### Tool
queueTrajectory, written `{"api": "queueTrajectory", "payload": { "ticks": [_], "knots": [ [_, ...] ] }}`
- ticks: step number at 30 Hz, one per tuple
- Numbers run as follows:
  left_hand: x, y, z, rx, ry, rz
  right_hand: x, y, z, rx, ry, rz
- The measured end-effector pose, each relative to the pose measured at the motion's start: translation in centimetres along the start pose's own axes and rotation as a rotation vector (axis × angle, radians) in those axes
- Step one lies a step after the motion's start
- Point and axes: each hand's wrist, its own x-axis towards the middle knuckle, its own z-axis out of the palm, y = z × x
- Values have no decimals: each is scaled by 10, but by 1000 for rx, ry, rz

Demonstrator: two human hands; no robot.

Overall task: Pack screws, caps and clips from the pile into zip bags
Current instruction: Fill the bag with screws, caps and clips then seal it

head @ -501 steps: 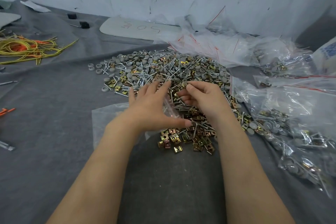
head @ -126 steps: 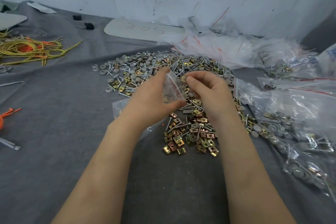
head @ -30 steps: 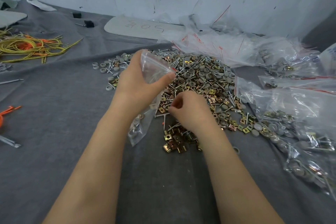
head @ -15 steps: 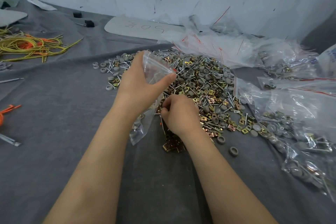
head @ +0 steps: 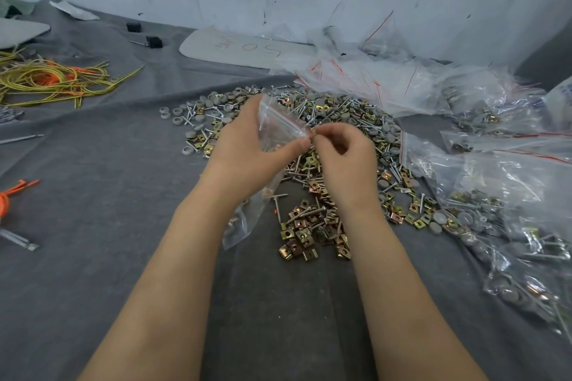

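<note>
Right hand (head: 343,161) has come up off the pile (head: 340,114) to the mouth of the zip bag (head: 275,127) that the left hand (head: 247,148) grips above the surface (head: 108,195); right fingers (head: 325,130) pinched, payload too small to tell, probably the next drop-in.

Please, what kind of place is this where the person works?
Probably a small hardware-packing workbench: a grey cloth-covered table, a loose pile of silver screws, grey caps and brass clips, and filled clear zip bags beside it.
</note>
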Motion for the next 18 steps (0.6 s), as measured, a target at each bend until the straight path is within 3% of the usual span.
{"api": "queueTrajectory", "payload": {
  "ticks": [3,7,9,12,15,18],
  "knots": [
    [-1,1,2,37,-34,21,1,-5,-5,262,18,12],
    [0,0,4,47,-75,21,0,-7,-2,319,-113,-38],
    [0,-1,3,45,-31,18,-1,-5,-1,308,-64,-45],
    [2,-2,-1,14,82,-17,1,0,-2,-36,-33,-42],
    [4,-5,-4,-16,145,-44,-8,5,9,-530,-398,48],
    [4,-5,-4,-31,153,-51,-19,2,26,-701,-537,14]
  ]
}}
